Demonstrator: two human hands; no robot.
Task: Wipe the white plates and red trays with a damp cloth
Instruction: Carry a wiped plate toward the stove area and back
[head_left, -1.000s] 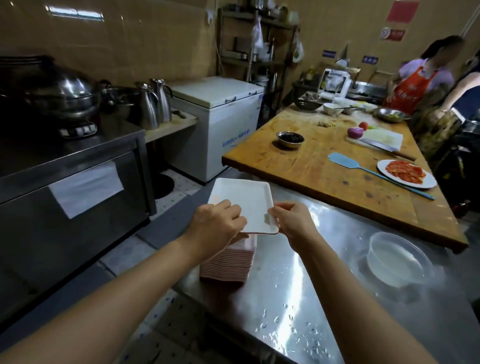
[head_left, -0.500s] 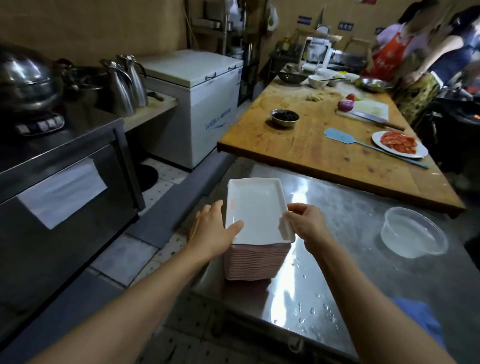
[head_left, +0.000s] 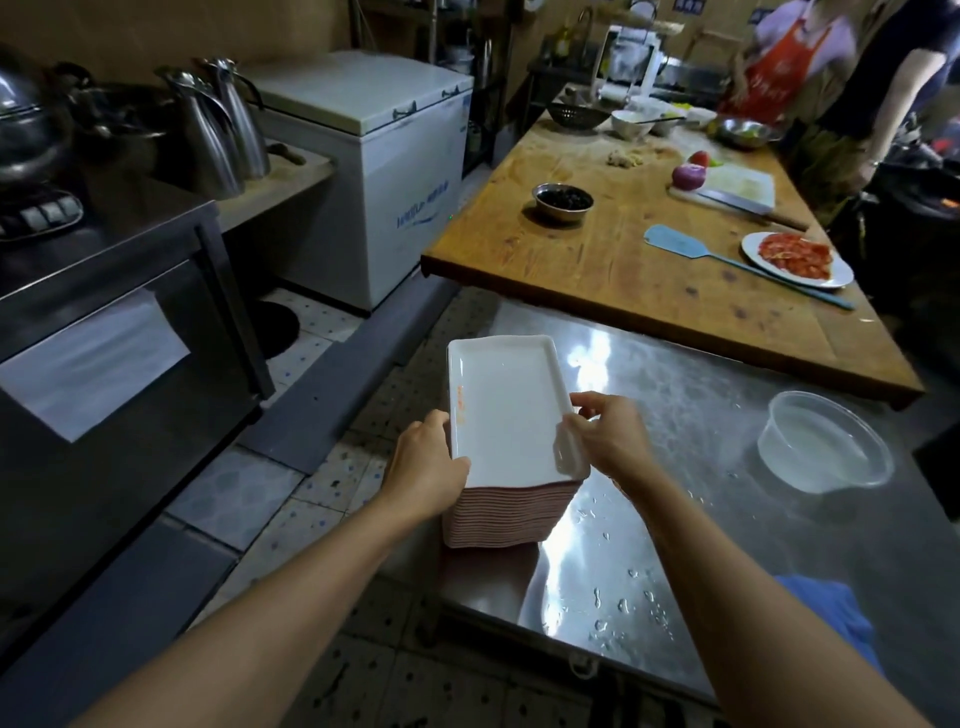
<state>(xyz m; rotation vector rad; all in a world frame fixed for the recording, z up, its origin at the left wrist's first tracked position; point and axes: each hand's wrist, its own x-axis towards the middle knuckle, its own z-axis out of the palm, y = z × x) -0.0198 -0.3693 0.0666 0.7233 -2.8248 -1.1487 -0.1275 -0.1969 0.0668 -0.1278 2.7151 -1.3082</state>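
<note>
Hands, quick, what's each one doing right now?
Left hand: grips the left edge of the top white plate.
Right hand: pinches that plate's right edge.

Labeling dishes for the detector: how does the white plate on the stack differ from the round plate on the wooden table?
The white plate is rectangular; the round plate is a circle. The white plate is bare, while the round plate carries red sliced food. The white plate tops a pink stack on the steel table, held by the left hand and right hand; the round plate lies untouched. Both are white.
</note>
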